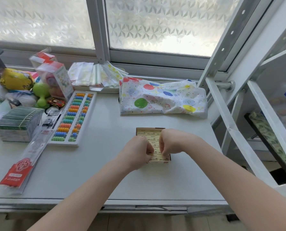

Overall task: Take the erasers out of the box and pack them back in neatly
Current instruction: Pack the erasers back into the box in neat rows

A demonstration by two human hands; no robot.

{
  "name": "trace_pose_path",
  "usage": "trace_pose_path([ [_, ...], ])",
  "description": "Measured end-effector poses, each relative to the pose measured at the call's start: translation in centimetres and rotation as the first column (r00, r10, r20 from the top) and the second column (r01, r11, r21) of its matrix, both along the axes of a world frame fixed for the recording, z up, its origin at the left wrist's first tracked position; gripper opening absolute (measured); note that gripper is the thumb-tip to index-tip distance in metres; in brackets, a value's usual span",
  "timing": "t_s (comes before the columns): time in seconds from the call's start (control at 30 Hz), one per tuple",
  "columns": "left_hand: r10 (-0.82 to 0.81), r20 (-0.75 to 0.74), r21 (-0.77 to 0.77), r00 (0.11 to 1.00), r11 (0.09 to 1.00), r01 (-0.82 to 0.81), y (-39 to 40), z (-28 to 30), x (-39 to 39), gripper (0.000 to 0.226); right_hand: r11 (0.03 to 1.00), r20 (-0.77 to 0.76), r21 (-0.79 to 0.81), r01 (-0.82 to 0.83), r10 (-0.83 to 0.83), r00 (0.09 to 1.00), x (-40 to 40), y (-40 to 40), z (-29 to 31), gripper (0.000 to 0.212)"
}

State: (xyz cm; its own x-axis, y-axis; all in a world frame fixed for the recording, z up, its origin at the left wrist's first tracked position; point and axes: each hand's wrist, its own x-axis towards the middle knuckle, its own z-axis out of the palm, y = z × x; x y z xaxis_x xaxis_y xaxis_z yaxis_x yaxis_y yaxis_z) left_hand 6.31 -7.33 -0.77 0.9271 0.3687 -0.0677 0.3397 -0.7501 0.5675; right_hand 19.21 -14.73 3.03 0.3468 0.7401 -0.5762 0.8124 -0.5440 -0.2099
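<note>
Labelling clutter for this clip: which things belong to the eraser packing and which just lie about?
In the job: box, erasers, left hand, right hand.
Lying about: abacus, balloon-print cloth, toy car, red-and-clear packet.

- Showing dark print on the cream erasers [149,132] in the box [166,162], too small for reading.
- Showing white characters on the red packet [20,170], blurred beyond reading.

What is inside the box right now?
The box holds cream erasers in neat rows. Left hand and right hand cover the middle rows, so gaps there cannot be ruled out.
</note>
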Motion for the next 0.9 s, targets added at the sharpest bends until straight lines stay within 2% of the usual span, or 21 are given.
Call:
trace_pose_path([
  [0.07,-0.034,0.102,-0.018,0.994,0.999,0.036,-0.1,-0.5,-1.0,0.023,1.0,-0.022,0.027,0.008,-0.008,1.0,0.0,-0.5,0.4,0.016],
  [0.1,0.0,0.173,-0.041,0.985,0.999,0.008,-0.1,-0.6,-1.8,0.025,0.997,-0.043,0.067,0.041,-0.039,0.998,0.2,-1.1,0.7,0.019],
  [0.2,0.219,0.334,-0.098,0.917,0.975,-0.198,0.3,-0.8,-3.9,0.033,0.929,-0.139,0.255,0.27,-0.241,0.961,0.8,-4.0,0.7,0.043],
  [0.23,0.279,0.313,-0.116,0.908,0.96,-0.255,0.6,-0.9,-4.5,0.04,0.896,-0.169,0.292,0.334,-0.296,0.94,0.8,-5.0,0.3,0.056],
  [0.3,0.336,0.138,-0.141,0.931,0.938,-0.318,1.0,-1.3,-5.3,0.059,0.886,-0.203,0.263,0.383,-0.337,0.919,0.2,-6.6,-0.9,0.08],
  [0.33,0.323,0.033,-0.123,0.946,0.941,-0.317,1.0,-1.5,-5.4,0.062,0.897,-0.219,0.234,0.376,-0.328,0.919,-0.3,-7.0,-1.7,0.084],
  [0.37,0.29,-0.041,-0.09,0.956,0.952,-0.293,0.9,-1.8,-5.5,0.059,0.903,-0.244,0.23,0.364,-0.308,0.919,-0.7,-7.2,-2.5,0.078],
  [0.4,0.252,-0.086,-0.059,0.964,0.965,-0.257,0.7,-1.8,-5.4,0.054,0.899,-0.268,0.257,0.354,-0.286,0.92,-1.0,-7.3,-3.0,0.064],
  [0.47,0.188,-0.082,-0.034,0.979,0.981,-0.192,0.3,-2.0,-5.0,0.042,0.875,-0.299,0.342,0.342,-0.243,0.923,-1.5,-7.1,-3.4,0.039],
  [0.5,0.168,-0.057,-0.041,0.984,0.985,-0.17,0.2,-2.1,-4.7,0.037,0.865,-0.314,0.369,0.341,-0.229,0.921,-1.6,-7.0,-3.4,0.034],
  [0.67,0.159,-0.031,-0.051,0.987,0.986,-0.161,0.5,-2.3,-3.8,0.032,0.841,-0.311,0.432,0.326,-0.201,0.929,-1.8,-6.8,-3.7,0.023],
  [0.9,0.124,-0.047,0.006,0.991,0.992,-0.123,1.0,-2.1,-3.5,0.03,0.82,-0.319,0.468,0.329,-0.19,0.928,-1.6,-6.4,-4.0,0.021],
])
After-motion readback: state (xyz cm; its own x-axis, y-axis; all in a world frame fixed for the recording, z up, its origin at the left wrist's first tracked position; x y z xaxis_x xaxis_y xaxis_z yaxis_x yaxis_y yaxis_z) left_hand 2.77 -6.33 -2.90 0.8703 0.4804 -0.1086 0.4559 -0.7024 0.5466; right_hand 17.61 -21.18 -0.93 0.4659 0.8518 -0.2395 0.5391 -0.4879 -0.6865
